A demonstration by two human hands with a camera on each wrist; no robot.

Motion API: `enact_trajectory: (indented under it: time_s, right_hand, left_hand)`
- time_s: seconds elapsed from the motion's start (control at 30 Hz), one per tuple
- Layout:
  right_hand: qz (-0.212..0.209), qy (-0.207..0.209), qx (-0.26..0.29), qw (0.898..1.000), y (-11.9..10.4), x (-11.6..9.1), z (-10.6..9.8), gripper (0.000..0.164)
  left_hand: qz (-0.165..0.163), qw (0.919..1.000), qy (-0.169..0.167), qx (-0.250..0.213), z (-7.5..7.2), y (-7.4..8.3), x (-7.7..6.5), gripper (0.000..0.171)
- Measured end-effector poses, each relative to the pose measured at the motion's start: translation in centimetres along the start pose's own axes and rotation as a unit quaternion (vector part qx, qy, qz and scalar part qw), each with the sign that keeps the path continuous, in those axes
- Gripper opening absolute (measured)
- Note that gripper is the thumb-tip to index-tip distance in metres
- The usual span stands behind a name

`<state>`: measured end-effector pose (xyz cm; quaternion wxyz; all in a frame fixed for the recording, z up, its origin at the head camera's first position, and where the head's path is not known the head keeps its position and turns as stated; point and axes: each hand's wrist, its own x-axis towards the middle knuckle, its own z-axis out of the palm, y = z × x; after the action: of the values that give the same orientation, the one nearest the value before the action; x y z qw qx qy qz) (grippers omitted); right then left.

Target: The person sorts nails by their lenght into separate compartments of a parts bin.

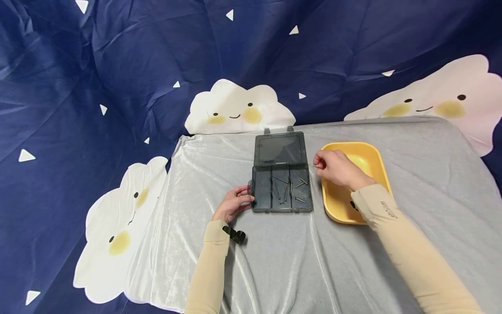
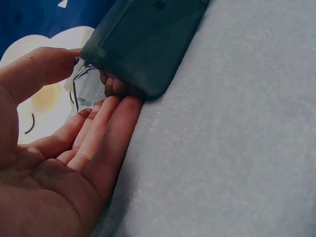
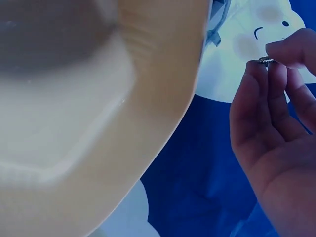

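A dark see-through compartment box [image 1: 261, 210] lies on the cloth with its lid [image 1: 280, 148] tilted back. Several long screws [image 1: 286, 192] are in the middle compartment, and several shorter screws [image 1: 300, 200] in the right one. My left hand [image 1: 234, 203] grips the box's left side, thumb and fingers at its edge; the left wrist view shows this hand [image 2: 74, 148] close up. Above the near-left rim of a yellow tray [image 1: 333, 216], my right hand [image 1: 338, 168] pinches a small screw [image 3: 265, 60] between thumb and fingertips.
Grey plush cloth [image 1: 274, 261] covers the work surface, with a few folds in front of the box. The tray stands right of the box, a narrow strip of cloth between them. Behind hangs a dark blue curtain [image 1: 235, 52] with clouds printed on it.
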<state>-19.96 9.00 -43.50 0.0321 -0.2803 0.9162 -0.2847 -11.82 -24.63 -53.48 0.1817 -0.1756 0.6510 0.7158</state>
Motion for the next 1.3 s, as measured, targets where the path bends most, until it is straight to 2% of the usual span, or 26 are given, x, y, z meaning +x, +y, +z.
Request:
enact_trajectory:
  time_s: [0.3, 0.43, 0.8, 1.0, 1.3]
  right_hand:
    - [-0.021, -0.006, -0.004, 1.0, -0.8, 1.2, 1.2, 0.011]
    - [-0.031, -0.023, -0.015, 0.999, -1.0, 1.8, 1.9, 0.012]
    - [-0.026, -0.078, -0.053, 0.995, -1.6, 3.2, 3.1, 0.013]
    - [-0.023, -0.079, -0.066, 0.994, -1.5, 3.3, 3.4, 0.014]
    - [-0.015, -0.068, -0.051, 0.996, -1.1, 3.4, 3.3, 0.018]
  left_hand:
    - [0.006, 1.0, 0.0, -0.002, 0.0, 0.0, -0.1, 0.06]
    - [0.005, 1.0, -0.001, -0.003, 0.0, 0.0, -0.1, 0.06]
    - [0.005, 1.0, 0.004, 0.0, 0.1, -0.1, 0.0, 0.059]
    - [0.007, 1.0, 0.004, 0.001, 0.2, -0.2, 0.2, 0.058]
    - [0.007, 1.0, 0.003, 0.004, 0.1, -0.3, 0.2, 0.058]
